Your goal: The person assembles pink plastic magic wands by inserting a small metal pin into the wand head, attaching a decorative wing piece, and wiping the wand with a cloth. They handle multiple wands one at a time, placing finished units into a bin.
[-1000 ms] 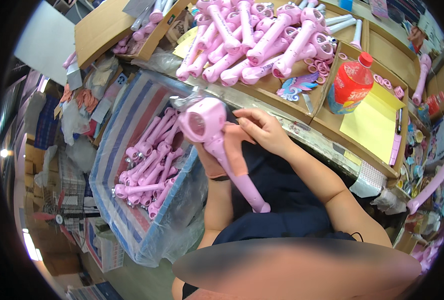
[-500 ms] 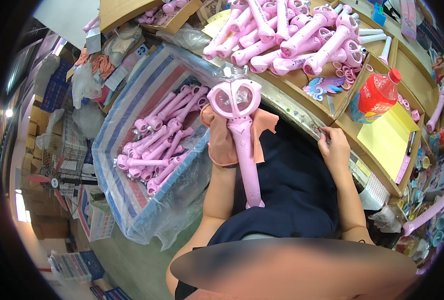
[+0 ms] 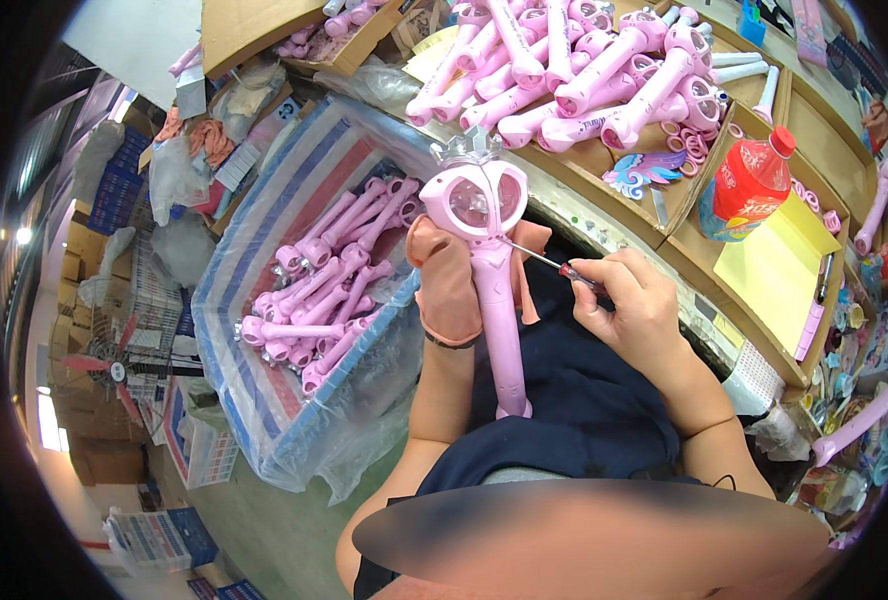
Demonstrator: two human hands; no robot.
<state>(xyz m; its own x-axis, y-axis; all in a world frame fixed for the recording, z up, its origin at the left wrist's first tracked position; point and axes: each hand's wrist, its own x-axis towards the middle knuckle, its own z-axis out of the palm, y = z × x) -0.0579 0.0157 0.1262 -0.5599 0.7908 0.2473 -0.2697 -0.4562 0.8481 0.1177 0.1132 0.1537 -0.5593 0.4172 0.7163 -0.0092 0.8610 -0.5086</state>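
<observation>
An upright pink toy wand (image 3: 502, 320), with a round clear-windowed head and a silver crown, stands in front of my body, its lower end against my dark apron. My left hand (image 3: 449, 270), covered by peach-coloured cloth, is closed round the wand just below its head; the fingers are mostly hidden by the fabric. In my right hand (image 3: 629, 305) is a small screwdriver (image 3: 576, 277) with a dark red handle, pinched between thumb and fingers. Its thin shaft points left, and the tip meets the neck of the wand under the head.
Left of me sits a striped, plastic-lined bin (image 3: 239, 290) holding several pink wands (image 3: 334, 280). More wands (image 3: 604, 75) are heaped in a cardboard tray on the bench. Near them are a blue-purple wing piece (image 3: 644, 173), a red-labelled bottle (image 3: 746, 190) and yellow paper (image 3: 776, 255).
My right hand has risen from the bench edge and moved left, bringing the screwdriver to the wand's neck. The wand's head has tilted and turned slightly to the right.
</observation>
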